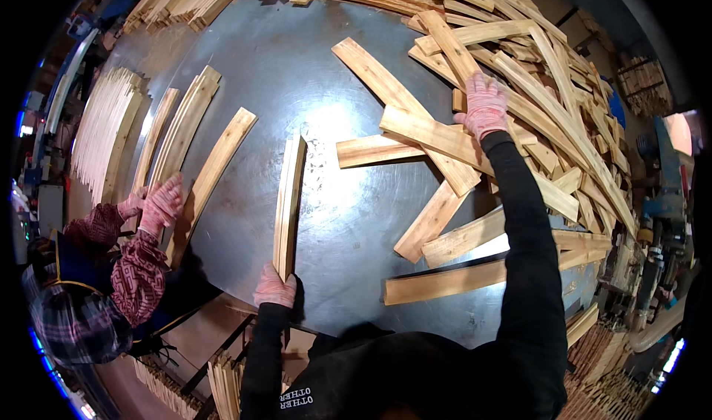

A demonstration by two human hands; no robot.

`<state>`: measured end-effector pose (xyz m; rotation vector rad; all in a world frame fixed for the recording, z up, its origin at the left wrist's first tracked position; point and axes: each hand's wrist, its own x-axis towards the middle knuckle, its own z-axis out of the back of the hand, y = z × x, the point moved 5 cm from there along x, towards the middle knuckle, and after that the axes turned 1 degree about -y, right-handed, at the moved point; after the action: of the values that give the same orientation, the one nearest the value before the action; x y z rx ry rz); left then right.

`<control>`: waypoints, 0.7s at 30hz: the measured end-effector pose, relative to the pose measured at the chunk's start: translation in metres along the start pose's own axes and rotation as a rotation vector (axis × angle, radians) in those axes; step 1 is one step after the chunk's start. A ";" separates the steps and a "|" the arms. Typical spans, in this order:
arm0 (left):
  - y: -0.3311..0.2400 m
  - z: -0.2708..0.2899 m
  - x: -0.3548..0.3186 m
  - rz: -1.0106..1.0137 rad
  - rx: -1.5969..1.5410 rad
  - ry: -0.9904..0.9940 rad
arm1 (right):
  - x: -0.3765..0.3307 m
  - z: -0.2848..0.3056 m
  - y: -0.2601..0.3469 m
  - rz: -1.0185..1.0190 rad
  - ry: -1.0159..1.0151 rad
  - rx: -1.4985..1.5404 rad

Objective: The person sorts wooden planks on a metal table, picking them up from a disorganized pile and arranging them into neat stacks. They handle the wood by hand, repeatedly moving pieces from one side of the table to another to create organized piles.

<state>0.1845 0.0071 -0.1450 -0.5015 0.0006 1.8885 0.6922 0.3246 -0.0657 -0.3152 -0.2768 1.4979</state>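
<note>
Left hand (274,286) grips the near end of the on-edge slats (289,201) at centre, right hand (483,106) flat, fingers spread on the loose pile (534,123) upper right; one tug could slide the pile.

A woodworking shop: curved slats (519,101) heaped on a metal table (297,71), stacks (104,131) far left, probably machinery (660,220) at right.

Small stack of curved pale wood slats (290,201) stands on edge mid-table, running 12 to 6 o'clock. Loose heap of flat slats (519,116) lies at 2 o'clock, criss-crossed.
</note>
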 end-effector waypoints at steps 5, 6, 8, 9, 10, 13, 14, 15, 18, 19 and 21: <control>-0.019 0.025 0.003 -0.063 0.053 -0.023 | 0.050 0.000 0.022 0.063 -0.047 -0.026; -0.030 0.035 -0.004 -0.126 0.115 -0.113 | 0.052 0.012 0.028 0.037 -0.112 0.022; -0.049 0.058 -0.016 -0.277 0.013 -0.409 | 0.047 0.041 0.041 -0.010 -0.239 0.113; -0.063 0.075 -0.019 -0.362 -0.132 -0.492 | 0.039 0.058 0.054 -0.026 -0.154 0.146; -0.077 0.090 -0.026 -0.429 -0.280 -0.578 | 0.029 0.074 0.071 -0.071 -0.099 0.236; -0.123 0.085 -0.006 -0.273 -0.874 0.026 | -0.035 0.121 0.100 0.013 -0.112 0.392; -0.144 0.078 0.001 -0.290 -1.082 0.109 | -0.055 0.135 0.107 0.096 -0.128 0.402; -0.169 0.068 0.009 -0.305 -1.300 0.218 | -0.076 0.148 0.113 0.171 -0.062 0.398; -0.245 0.062 0.036 -0.183 -1.694 0.641 | -0.148 0.182 0.134 0.372 -0.049 0.412; -0.252 0.035 0.045 -0.085 -1.720 0.554 | -0.173 0.196 0.141 0.439 -0.131 0.423; -0.273 0.017 0.059 0.117 -2.052 0.444 | -0.207 0.205 0.135 0.455 0.011 0.557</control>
<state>0.4062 0.1664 -0.0851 -2.2005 -1.7128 1.1687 0.4801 0.1316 0.0777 0.0702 0.2428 1.9465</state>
